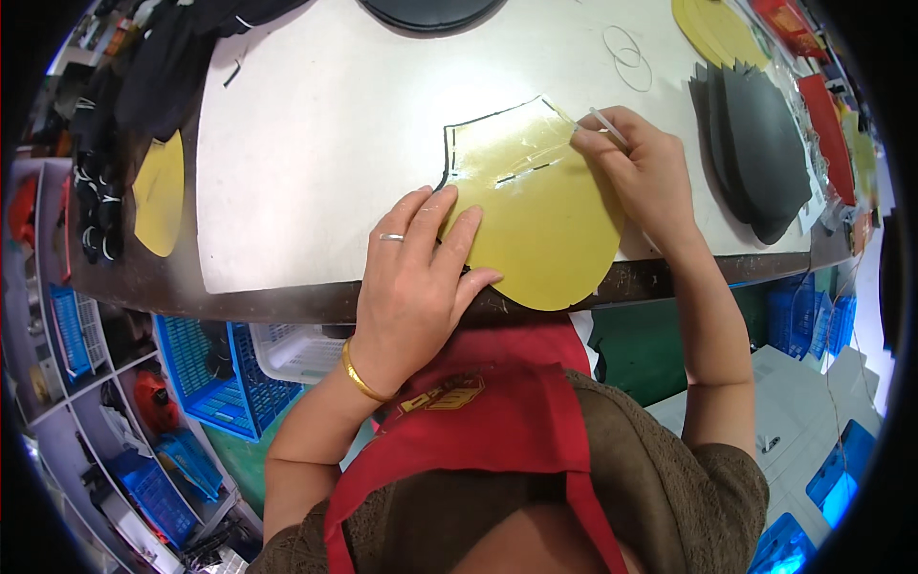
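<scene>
A yellow, rounded template (550, 230) with narrow slots lies near the front edge of the table. Under it is a black piece (446, 158), showing as a dark rim at the upper left and through the slots. My left hand (413, 263) rests on the template's left side, its fingers spread and pressing down. At the upper right edge, my right hand (645, 172) pinches a slim white pen (608, 127). The pen's tip is at or near the template's edge; the fingers partly hide it, so I cannot tell whether it touches.
Dark cut pieces are stacked (755, 153) at the right, with yellow templates (717, 31) behind. A thin looped cord (626, 59) lies on the white board (316, 143). Black bundles (163, 86) and another yellow template (160, 196) sit left. A blue crate (225, 373) stands below.
</scene>
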Tool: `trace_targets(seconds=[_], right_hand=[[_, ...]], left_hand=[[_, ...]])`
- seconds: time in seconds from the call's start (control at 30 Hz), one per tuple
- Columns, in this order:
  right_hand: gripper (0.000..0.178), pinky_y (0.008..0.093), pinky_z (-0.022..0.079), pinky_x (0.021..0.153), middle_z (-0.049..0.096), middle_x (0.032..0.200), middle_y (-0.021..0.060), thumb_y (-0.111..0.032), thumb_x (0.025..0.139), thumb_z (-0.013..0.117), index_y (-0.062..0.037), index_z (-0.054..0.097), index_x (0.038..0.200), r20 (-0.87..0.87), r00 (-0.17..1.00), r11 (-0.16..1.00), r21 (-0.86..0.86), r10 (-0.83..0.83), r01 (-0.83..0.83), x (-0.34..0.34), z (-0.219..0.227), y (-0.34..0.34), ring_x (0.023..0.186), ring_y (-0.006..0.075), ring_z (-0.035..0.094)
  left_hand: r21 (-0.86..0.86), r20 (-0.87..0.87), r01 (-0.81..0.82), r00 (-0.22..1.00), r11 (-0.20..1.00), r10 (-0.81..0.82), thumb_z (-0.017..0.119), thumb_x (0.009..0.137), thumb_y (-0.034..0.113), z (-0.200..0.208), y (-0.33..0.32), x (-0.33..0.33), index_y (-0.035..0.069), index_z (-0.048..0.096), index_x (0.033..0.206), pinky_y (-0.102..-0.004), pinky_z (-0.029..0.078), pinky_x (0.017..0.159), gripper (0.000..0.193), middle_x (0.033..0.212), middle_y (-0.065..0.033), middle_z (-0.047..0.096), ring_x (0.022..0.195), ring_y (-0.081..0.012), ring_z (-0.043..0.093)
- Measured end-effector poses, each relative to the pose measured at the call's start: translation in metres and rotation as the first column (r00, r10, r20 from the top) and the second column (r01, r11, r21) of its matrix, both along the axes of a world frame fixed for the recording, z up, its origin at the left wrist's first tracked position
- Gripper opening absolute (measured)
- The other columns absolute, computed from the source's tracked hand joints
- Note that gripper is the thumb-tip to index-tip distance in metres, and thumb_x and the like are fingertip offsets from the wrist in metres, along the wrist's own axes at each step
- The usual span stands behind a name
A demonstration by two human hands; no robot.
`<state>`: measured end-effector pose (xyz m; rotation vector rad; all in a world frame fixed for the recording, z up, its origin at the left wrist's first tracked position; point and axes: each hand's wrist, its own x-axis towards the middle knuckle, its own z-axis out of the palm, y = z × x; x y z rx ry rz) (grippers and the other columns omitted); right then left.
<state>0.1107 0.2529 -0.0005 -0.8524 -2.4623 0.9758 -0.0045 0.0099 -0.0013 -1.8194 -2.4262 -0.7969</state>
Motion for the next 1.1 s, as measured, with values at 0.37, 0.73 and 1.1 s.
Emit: trace_targets(seconds=[0.37,0.73,1.1], right_hand=[[0.027,0.0352,0.052,0.061,0.073,0.072,0.0081,-0.035,0.092,0.070,-0.0086,0.074,0.099,0.143,0.989,0.980,0.200,-0.025,-0.004,-0.004,0.011,-0.001,0.066,0.0253,0.071],[0.024,0.0362,0.050,0.060,0.069,0.068,0.0085,-0.032,0.089,0.075,-0.0086,0.073,0.088,0.150,0.988,0.984,0.179,-0.031,0.004,0.004,0.012,0.010,0.062,0.0270,0.066],[0.021,0.0387,0.050,0.064,0.068,0.084,0.0080,-0.025,0.099,0.061,-0.0074,0.067,0.091,-0.087,0.990,0.844,0.535,0.106,-0.044,-0.018,0.040,0.010,0.072,0.0282,0.066]], left_hand=[[-0.024,-0.005,-0.015,1.000,1.000,0.015,0.084,0.074,0.021,0.000,0.007,0.001,0.001,0.065,0.126,-0.0473,0.048,0.100,0.059,0.136,-0.0181,0.058,0.122,-0.0403,0.055],[-0.072,-0.005,-0.038,0.999,0.997,0.037,0.084,0.071,0.017,0.006,0.009,0.005,-0.001,0.065,0.124,-0.0463,0.049,0.102,0.058,0.136,-0.0176,0.057,0.124,-0.0398,0.054],[-0.074,-0.035,0.005,0.999,0.997,-0.007,0.084,0.071,0.019,0.017,0.013,0.005,-0.001,0.065,0.124,-0.0469,0.049,0.101,0.059,0.130,-0.0242,0.057,0.119,-0.0419,0.056]])
